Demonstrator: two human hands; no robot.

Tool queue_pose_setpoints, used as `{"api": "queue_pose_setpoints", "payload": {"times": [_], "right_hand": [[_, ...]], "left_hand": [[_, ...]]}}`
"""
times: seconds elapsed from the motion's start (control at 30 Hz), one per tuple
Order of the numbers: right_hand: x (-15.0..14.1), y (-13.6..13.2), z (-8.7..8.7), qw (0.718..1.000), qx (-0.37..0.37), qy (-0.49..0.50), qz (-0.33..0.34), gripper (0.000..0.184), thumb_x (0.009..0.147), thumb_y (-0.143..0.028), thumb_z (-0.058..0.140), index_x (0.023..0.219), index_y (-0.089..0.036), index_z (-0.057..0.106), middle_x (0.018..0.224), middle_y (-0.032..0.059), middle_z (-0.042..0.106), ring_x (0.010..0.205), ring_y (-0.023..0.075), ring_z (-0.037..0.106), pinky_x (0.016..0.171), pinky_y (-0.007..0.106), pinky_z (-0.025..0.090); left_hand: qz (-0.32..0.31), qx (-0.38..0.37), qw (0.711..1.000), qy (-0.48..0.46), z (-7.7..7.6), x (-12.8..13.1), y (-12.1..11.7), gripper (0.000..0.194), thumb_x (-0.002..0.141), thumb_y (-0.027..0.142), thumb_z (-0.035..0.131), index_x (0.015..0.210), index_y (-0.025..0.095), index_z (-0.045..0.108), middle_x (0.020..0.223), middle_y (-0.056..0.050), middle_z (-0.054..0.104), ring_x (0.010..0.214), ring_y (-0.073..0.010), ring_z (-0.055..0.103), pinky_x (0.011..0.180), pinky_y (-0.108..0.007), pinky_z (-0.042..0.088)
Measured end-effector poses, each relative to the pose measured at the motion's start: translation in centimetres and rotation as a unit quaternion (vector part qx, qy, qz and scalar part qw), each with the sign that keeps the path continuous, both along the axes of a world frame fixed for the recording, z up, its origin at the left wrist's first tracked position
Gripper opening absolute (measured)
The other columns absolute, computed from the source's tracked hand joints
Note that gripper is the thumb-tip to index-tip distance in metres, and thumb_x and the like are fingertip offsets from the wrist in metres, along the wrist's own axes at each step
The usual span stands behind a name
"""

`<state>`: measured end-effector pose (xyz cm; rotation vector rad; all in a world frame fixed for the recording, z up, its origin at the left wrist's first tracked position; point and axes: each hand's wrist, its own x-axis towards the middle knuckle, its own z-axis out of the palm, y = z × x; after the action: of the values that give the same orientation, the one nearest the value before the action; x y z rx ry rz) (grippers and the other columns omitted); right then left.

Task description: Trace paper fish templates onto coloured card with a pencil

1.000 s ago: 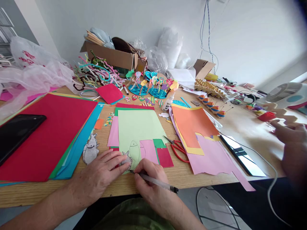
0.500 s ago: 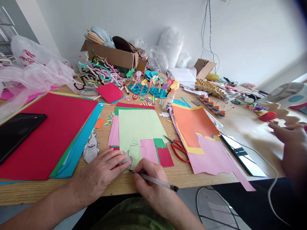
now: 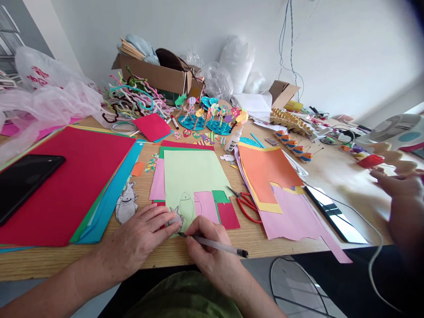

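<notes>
Tilted pen [image 3: 220,245], grey cutout [image 3: 178,217] on pale-green paper [image 3: 195,170]

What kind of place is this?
It looks like a craft room, maybe a small workshop: the table holds sheets of colored paper, red-handled scissors and a pile of fuzzy craft stems.

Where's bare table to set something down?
Bare wood shows in front of the red scissors, between the right hand and ragged pink paper; another patch lies between the orange-and-blue figures, the glossy slab and the co-worker's hand; a cable crosses it. The back is crowded: pipe cleaners, bags, cardboard box.
</notes>
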<state>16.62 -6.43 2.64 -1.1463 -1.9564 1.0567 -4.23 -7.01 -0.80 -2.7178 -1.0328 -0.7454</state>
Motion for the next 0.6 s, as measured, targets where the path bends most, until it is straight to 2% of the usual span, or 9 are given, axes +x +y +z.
{"api": "queue_pose_setpoints", "payload": {"times": [0.37,0.6], "right_hand": [[-0.24,-0.17,0.05,1.0,0.007,-0.017,-0.004,0.008,0.073,-0.014,0.044,0.07,-0.02,0.047,0.055,-0.0062,0.042,0.049,0.0096,0.035,0.051,0.021,0.028],[-0.12,-0.15,0.22,1.0,-0.003,-0.02,0.002,0.008,0.072,-0.013,0.044,0.071,-0.021,0.048,0.054,-0.0067,0.041,0.048,0.0096,0.034,0.05,0.021,0.028]], "left_hand": [[-0.004,-0.006,1.0,-0.01,-0.16,0.02,0.08,0.043,0.105,0.019,0.017,0.121,0.018,0.057,0.112,-0.005,0.064,0.112,-0.0211,0.05,0.104,-0.039,0.037],[-0.007,-0.006,1.0,-0.004,0.18,0.04,0.06,0.041,0.105,0.016,0.02,0.121,0.018,0.058,0.111,-0.006,0.065,0.111,-0.0219,0.052,0.101,-0.04,0.042]]}}
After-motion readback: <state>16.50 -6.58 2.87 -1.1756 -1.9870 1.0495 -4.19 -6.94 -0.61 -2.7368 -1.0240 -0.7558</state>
